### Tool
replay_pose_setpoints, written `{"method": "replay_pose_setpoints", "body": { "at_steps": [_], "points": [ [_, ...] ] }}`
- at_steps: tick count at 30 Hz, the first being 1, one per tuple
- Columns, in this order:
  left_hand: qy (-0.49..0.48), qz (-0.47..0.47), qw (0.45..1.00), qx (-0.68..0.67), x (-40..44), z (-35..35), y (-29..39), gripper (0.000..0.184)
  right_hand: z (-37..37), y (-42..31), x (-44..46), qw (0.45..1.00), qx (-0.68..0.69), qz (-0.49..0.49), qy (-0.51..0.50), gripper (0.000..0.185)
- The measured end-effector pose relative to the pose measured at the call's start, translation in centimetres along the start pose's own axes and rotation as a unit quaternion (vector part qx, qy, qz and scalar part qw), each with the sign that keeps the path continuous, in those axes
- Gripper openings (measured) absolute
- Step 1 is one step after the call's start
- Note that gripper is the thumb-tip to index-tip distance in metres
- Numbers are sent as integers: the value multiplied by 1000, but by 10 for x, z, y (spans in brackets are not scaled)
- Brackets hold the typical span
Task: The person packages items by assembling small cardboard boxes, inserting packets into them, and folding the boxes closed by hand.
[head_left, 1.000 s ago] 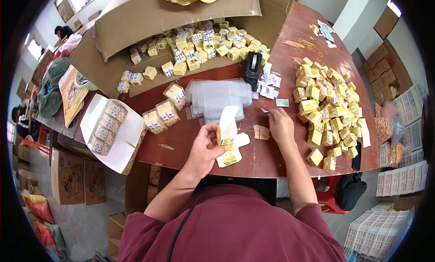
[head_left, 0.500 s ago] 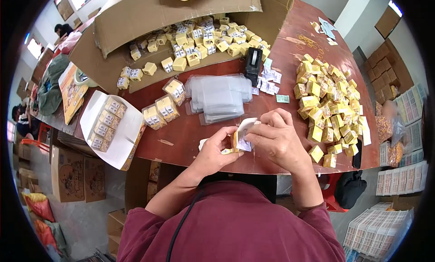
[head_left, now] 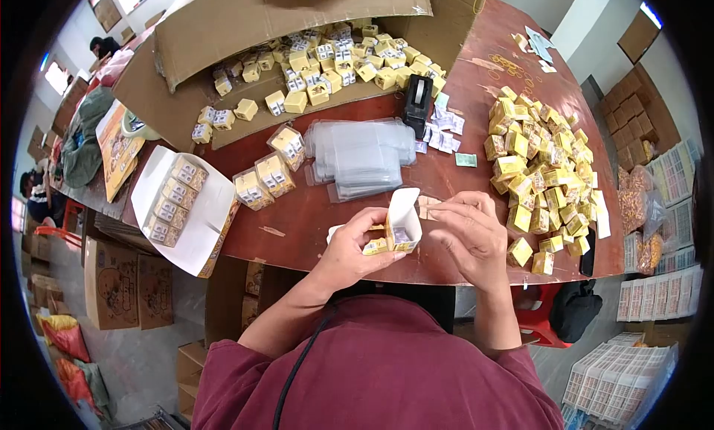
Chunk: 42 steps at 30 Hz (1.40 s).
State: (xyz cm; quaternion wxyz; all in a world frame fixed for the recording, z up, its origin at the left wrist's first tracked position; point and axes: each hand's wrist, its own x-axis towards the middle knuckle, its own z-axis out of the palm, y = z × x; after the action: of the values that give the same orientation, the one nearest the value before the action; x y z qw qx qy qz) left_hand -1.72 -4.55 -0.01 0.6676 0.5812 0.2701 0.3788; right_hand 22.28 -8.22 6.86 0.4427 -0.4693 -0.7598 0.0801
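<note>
My left hand (head_left: 353,248) grips a small carton (head_left: 404,239), its white inner flap standing up. Inside the carton's mouth a purplish printed slip shows. To the right of it my right hand (head_left: 476,236) hovers with thumb and fingers apart, and nothing shows between them. Beyond both hands lies a stack of clear plastic sleeves (head_left: 361,155). Small yellow boxes (head_left: 547,181) form a heap to the right of my right hand. Several wrapped box packs (head_left: 274,175) stand left of the sleeves.
A large cardboard box (head_left: 297,21) on its side spills small boxes at the back. A black tape dispenser (head_left: 417,106) stands beside loose printed slips (head_left: 446,132). An open white carton (head_left: 201,240) at left holds packed boxes. Rubber bands (head_left: 513,69) lie farther back.
My right hand has drawn back to the right from the carton, its fingers spreading. The slip now sits inside the carton, and the raised flap is more upright.
</note>
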Motion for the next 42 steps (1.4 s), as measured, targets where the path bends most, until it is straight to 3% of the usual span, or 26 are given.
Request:
{"method": "replay_pose_setpoints", "body": {
  "at_steps": [3, 8, 12, 15, 18, 20, 23, 26, 30, 35, 42],
  "points": [
    [-5, -12, 999, -33, -1, 7, 9, 63, 8, -2, -4, 996, 26, -71, -58, 30],
    [33, 59, 989, -129, -10, 22, 12, 52, 12, -5, -10, 998, 39, -27, -31, 23],
    [-12, 202, 970, 135, -5, 9, 3, 54, 11, -18, -5, 999, 45, -2, 6, 23],
    [-35, 194, 966, 168, -7, 5, 5, 54, 18, -3, -14, 992, 126, -13, -5, 26],
    [47, 102, 993, -35, -14, 23, 9, 54, 27, -4, -20, 976, 210, 34, 38, 25],
    [20, 84, 996, 12, -12, 18, 13, 54, 25, -8, -20, 975, 206, 68, 43, 24],
    [0, 87, 994, 67, -11, 14, 21, 54, 16, -2, -16, 992, 123, -26, -29, 28],
    [-16, 105, 988, 110, -9, 9, 19, 54, 9, -7, -16, 980, 188, 36, -46, 34],
    [-35, 142, 970, 196, -4, 1, 20, 56, 12, -3, -21, 982, 167, 62, -63, 32],
    [-41, 85, 982, 162, -3, 5, 24, 61, 15, -11, -20, 985, 130, 102, -50, 26],
    [-61, 68, 985, 146, -2, 2, 23, 62, 16, -10, -17, 966, 195, 163, -56, 20]
  ]
}}
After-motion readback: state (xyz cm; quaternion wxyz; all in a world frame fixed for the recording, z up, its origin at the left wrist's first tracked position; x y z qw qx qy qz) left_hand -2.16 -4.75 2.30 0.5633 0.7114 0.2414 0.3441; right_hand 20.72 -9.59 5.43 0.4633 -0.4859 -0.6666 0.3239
